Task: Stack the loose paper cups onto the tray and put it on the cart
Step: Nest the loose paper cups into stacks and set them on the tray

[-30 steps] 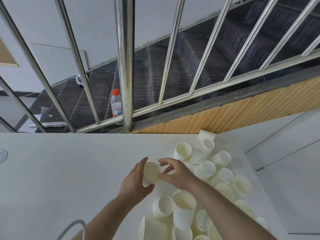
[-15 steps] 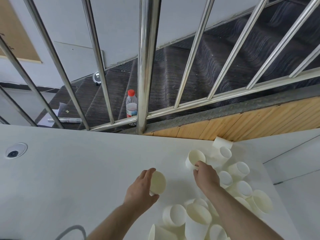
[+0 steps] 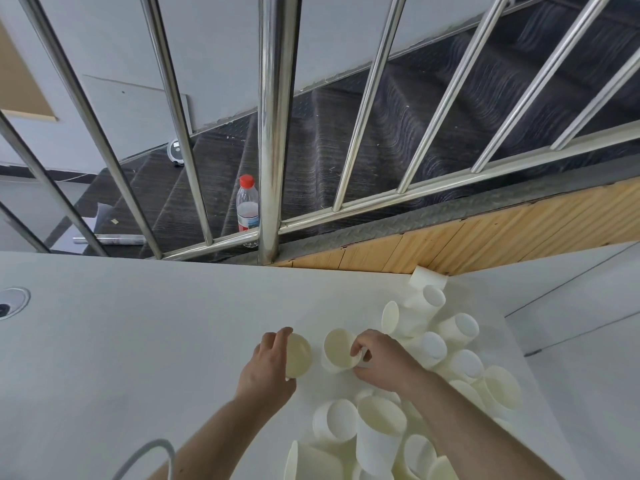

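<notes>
Barely begun: the left hand (image 3: 266, 370) grips one cup (image 3: 298, 355), the right hand (image 3: 382, 362) pinches another (image 3: 338, 349), the pile (image 3: 433, 386) lies loose on the table (image 3: 138, 341), no tray or cart in view

Head view — apparently steeply downward, close.

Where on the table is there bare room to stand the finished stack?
Bare: the table left of the left hand, out to the grommet and back to the railing. Crowded: the cup pile around and behind the right hand.
</notes>
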